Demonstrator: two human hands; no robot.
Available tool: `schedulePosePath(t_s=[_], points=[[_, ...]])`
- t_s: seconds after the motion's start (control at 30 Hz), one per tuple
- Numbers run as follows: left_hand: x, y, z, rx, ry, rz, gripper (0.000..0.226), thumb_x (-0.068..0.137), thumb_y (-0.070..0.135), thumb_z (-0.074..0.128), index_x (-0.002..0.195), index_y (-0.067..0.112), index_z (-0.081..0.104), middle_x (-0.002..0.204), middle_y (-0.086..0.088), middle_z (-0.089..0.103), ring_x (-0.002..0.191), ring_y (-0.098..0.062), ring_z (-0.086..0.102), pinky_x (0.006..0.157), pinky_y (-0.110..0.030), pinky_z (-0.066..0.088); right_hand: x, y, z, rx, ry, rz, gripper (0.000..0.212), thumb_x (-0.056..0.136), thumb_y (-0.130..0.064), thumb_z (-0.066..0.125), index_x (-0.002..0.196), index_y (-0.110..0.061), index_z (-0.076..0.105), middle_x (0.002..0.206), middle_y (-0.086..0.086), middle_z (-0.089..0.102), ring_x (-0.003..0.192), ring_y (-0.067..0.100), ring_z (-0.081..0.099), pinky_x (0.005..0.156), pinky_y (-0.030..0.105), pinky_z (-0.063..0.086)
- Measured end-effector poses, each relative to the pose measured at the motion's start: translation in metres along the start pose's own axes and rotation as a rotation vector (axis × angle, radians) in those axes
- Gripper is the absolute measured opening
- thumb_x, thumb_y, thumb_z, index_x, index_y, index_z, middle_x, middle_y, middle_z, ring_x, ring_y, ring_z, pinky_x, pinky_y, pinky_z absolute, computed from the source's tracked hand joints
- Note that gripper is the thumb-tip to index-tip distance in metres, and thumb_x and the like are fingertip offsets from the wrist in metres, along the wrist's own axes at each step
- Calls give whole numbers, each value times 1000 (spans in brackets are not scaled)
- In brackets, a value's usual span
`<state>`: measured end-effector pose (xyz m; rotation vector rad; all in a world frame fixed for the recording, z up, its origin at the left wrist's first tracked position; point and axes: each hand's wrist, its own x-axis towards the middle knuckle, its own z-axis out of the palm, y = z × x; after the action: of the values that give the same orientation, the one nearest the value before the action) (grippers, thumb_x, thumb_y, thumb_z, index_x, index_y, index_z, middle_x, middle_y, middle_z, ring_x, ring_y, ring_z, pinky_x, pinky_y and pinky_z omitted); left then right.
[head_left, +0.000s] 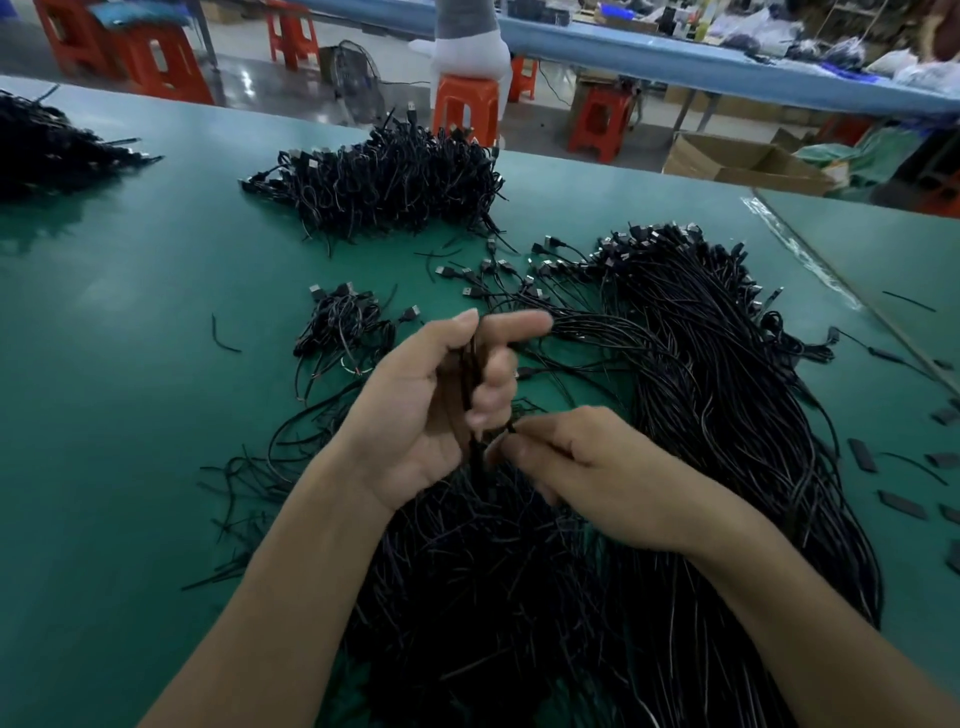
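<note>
Left hand (441, 410) raised above the cable heap (701, 395) on the green bench (130, 364), fingers curled round a thin cable bundle (470, 374), right hand (587, 467) just beside it, seemingly pinching one cable end (511, 428), fingertips blurred

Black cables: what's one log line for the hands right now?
left hand: grips black cables | right hand: pinches cable end | surface: green table

Green table (130, 338): one large spread of loose black USB cables (701, 364). Beyond the spread, a heap of bundled cables (384, 176). Left of it, a small bundle (343, 322); right of it, short black sleeve pieces (901, 504).
</note>
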<state>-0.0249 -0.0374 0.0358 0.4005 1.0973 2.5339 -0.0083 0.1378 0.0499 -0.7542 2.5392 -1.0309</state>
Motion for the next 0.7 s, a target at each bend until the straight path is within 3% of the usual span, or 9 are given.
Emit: schedulePosePath(t_s=[0.07, 0.13, 0.2, 0.27, 0.37, 0.43, 0.5, 0.6, 0.7], points=[[1, -6, 0, 26, 56, 67, 40, 100, 28, 42, 121, 3, 65, 89, -3, 73, 75, -11, 68, 66, -19, 55, -4, -2, -1, -34, -36, 0, 41, 103, -30, 48, 64, -18, 48, 55, -3, 46, 48, 10, 40, 51, 36, 39], [3, -13, -3, 316, 200, 169, 35, 103, 23, 44, 126, 5, 63, 108, -7, 75, 98, -16, 72, 82, -22, 56, -5, -5, -5, -72, -19, -50, 39, 103, -26, 49, 64, -17, 47, 56, -5, 44, 51, 9, 39, 52, 34, 37], [3, -17, -1, 775, 314, 234, 29, 106, 17, 43, 120, 8, 66, 101, 4, 76, 96, -6, 71, 81, -17, 54, -3, -6, -11, -60, 79, -111, 33, 101, -26, 50, 70, -18, 58, 58, -9, 50, 52, 7, 44, 51, 29, 40], [0, -17, 3, 950, 238, 139, 32, 107, 18, 42, 93, 13, 71, 77, 13, 74, 73, 3, 69, 67, -8, 50, 0, -7, -20, -26, 221, -131, 23, 98, -31, 56, 80, -26, 69, 68, -11, 65, 58, 10, 59, 56, 31, 50], [-5, -11, 10, 675, 109, -115, 49, 109, 27, 35, 80, 8, 72, 70, -7, 73, 58, -15, 69, 52, -19, 52, 8, -4, -30, 12, 402, -153, 12, 92, -29, 68, 81, -33, 71, 77, -11, 71, 70, 7, 66, 64, 22, 52], [-7, -7, 8, 586, 104, -148, 56, 108, 33, 35, 71, 17, 73, 58, -5, 66, 44, -13, 58, 42, -18, 44, 13, 0, -31, 67, 469, -129, 15, 87, -37, 71, 77, -26, 72, 71, -2, 69, 62, 13, 61, 58, 28, 50], [-7, -4, 5, 489, 120, -129, 54, 106, 36, 39, 65, 19, 68, 50, 2, 55, 38, -8, 46, 37, -16, 36, 15, 3, -27, 130, 512, -93, 29, 83, -47, 67, 75, -19, 70, 62, -1, 62, 53, 10, 48, 50, 23, 41], [-6, 1, 3, 171, 90, -45, 41, 99, 35, 46, 68, 17, 66, 53, 7, 52, 40, -2, 44, 37, -13, 37, 15, 7, -13, 70, 400, -22, 22, 95, -39, 58, 82, -28, 71, 57, -18, 59, 50, 0, 46, 50, 14, 35], [-2, 6, 0, -112, 139, 122, 37, 93, 33, 51, 81, 12, 78, 74, 0, 70, 60, -6, 65, 53, -14, 52, 10, 3, 2, 22, 153, 19, 26, 101, -32, 54, 80, -39, 68, 57, -2, 60, 47, 21, 44, 45, 31, 36]])
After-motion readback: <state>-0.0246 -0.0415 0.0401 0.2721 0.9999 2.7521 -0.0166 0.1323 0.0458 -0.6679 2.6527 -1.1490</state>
